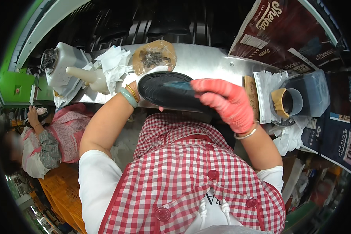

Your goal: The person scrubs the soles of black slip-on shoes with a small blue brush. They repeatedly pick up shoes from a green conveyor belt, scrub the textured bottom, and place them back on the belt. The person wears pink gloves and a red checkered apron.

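A black shoe sole (163,91) lies tilted in front of me above the front edge of the metal bench. My left hand (134,86) holds it from beneath at its left end; most of the fingers are hidden, with one fingertip showing below the lower edge. Something white, cloth or tissue, shows behind the sole's upper edge. My right hand (228,103), in a salmon-red knit glove, is closed over the sole's right part. From its fingers a brush with blurred bluish bristles (178,85) reaches onto the sole's face; the handle is hidden.
Behind the sole is a brown disc (172,54) bearing a dark clump. Leftward are crumpled tissues (113,64), a nozzle bottle (93,76) and a white jug (68,62). A clear container (318,91) and cut cup (296,102) stand right. Another person (62,136) is at far left.
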`<action>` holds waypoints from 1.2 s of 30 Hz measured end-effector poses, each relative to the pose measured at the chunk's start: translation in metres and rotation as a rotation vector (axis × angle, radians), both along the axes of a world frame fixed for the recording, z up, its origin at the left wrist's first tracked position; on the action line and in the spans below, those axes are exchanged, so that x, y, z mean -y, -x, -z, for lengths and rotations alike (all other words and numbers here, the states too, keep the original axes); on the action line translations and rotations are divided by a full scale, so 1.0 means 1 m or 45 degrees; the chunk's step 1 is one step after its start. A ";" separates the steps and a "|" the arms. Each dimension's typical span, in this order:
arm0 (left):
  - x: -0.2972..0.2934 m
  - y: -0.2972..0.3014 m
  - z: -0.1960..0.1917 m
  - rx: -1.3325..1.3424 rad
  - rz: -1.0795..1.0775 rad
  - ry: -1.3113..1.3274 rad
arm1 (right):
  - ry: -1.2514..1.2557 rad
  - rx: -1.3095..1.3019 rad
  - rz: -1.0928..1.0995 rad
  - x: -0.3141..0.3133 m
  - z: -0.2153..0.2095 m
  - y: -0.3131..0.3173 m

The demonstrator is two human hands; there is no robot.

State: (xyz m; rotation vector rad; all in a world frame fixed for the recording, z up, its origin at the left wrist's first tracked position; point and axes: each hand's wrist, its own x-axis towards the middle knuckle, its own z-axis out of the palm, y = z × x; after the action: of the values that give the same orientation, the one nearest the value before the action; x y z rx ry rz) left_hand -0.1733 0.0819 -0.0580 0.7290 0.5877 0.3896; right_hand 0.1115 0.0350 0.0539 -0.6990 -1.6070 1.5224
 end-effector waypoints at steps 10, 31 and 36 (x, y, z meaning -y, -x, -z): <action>0.014 0.001 -0.006 0.168 -0.452 0.657 | -1.078 0.369 -0.205 0.003 0.019 0.011; 0.079 -0.067 -0.140 -0.332 -0.967 -1.509 | 0.236 -0.775 0.832 0.033 -0.056 -0.049; 0.074 -0.073 -0.156 0.269 -1.033 -1.432 | 0.270 -0.697 0.841 0.031 -0.046 -0.048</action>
State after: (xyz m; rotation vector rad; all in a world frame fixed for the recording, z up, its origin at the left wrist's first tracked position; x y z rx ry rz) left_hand -0.1001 0.0078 0.0980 1.4767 0.4061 1.6065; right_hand 0.1599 0.0043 0.0994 -0.7465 -0.7109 1.2384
